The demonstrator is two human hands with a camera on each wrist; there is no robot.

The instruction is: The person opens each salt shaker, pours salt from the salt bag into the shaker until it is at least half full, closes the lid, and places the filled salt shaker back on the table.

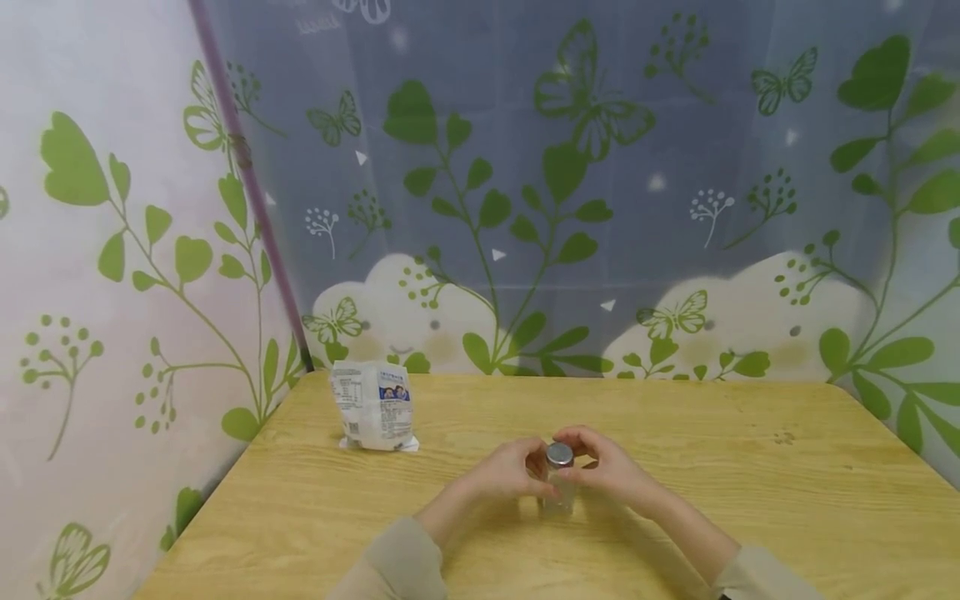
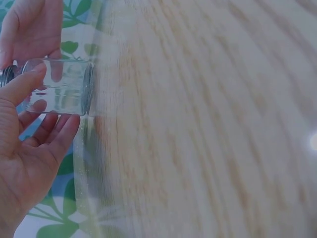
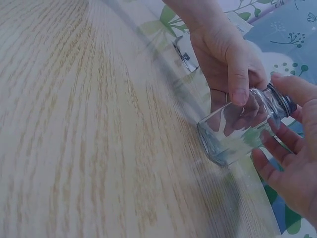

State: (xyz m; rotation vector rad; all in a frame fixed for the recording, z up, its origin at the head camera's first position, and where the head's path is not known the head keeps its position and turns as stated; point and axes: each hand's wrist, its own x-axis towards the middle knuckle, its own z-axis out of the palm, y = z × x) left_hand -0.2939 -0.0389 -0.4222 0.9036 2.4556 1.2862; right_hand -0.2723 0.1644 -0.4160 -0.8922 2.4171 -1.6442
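Note:
A small clear glass jar [image 1: 559, 498] with a silver metal lid [image 1: 559, 452] stands upright at the front middle of the table. My left hand [image 1: 504, 473] grips the jar's body, with the thumb across the near side and the fingers round the back, as the left wrist view shows. From the other side my right hand [image 1: 613, 473] pinches the lid between thumb and fingers; its lower fingers lie loosely bent beside the glass in the right wrist view. Through the glass [image 3: 237, 129] no distinct contents can be made out.
A white printed plastic packet [image 1: 375, 406] stands at the back left of the wooden table [image 1: 712, 433]. Patterned curtains with green leaves [image 1: 525, 250] hang behind the table and along its sides.

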